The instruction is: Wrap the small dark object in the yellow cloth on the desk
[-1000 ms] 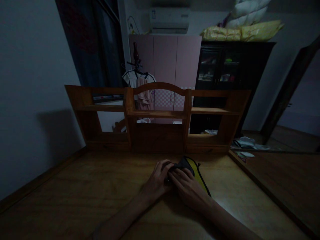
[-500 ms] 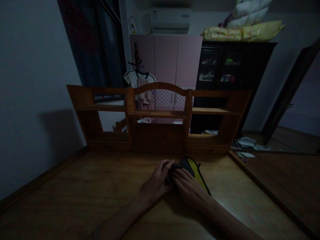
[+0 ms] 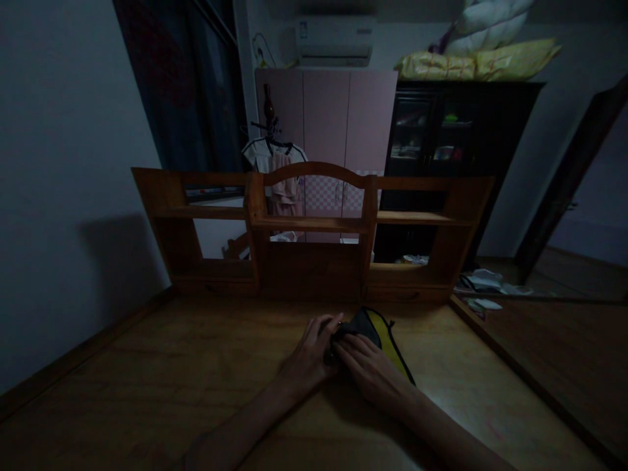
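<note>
A flat pouch (image 3: 390,343), yellow-green with a dark grey part and black edging, lies on the wooden desktop. My left hand (image 3: 310,350) curls round its dark left end, thumb and fingers closed on it. From the other side my right hand (image 3: 370,367) presses over the same dark part, fingers together and bent into it. Small shiny spots show between the hands. In the dim light I cannot tell whether they belong to the pouch or to a separate dark thing.
A wooden shelf unit (image 3: 314,224) with low drawers stands along the back of the desktop (image 3: 196,366). The wall (image 3: 73,196) borders the left side, and a raised wooden edge (image 3: 515,373) runs down the right. Wardrobes stand further back.
The fingers of my right hand have shifted slightly on the dark part of the pouch. My left hand and the pouch stay nearly in place.
</note>
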Demonstrator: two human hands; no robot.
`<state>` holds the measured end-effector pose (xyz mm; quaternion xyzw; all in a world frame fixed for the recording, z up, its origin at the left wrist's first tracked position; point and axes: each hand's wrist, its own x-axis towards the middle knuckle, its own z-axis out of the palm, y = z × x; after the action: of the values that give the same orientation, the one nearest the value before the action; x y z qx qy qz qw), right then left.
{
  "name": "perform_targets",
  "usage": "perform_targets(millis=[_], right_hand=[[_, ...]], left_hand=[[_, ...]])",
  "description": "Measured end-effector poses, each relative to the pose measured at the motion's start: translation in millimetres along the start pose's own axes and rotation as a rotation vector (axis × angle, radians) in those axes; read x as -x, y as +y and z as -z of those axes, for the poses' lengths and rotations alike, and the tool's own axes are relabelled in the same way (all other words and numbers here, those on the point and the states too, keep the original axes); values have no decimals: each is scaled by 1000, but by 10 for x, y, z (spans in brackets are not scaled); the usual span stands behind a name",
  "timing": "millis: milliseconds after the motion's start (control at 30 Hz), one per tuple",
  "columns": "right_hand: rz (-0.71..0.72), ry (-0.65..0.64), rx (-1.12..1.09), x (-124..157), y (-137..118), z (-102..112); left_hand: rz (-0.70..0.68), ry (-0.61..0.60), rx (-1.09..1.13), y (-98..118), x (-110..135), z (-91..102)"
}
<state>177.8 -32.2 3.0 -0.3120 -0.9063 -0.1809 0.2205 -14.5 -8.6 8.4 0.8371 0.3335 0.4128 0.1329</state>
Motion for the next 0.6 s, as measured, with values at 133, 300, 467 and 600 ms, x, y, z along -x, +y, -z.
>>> perform_targets(millis=[133,300,467,600], right_hand=[[1,10,-35,8,-12,41],[-26,10,-159,22,6,50],[21,-1,-84,25,10,27],[-5,-26,-66,3,-13,33]], left_hand=[[0,-3,-1,-9,-3,1],[10,-46,-7,-19,0,7],[-21,-96,-12,-32,16,-23],[-65,-118,-34,-54,25,-35]])
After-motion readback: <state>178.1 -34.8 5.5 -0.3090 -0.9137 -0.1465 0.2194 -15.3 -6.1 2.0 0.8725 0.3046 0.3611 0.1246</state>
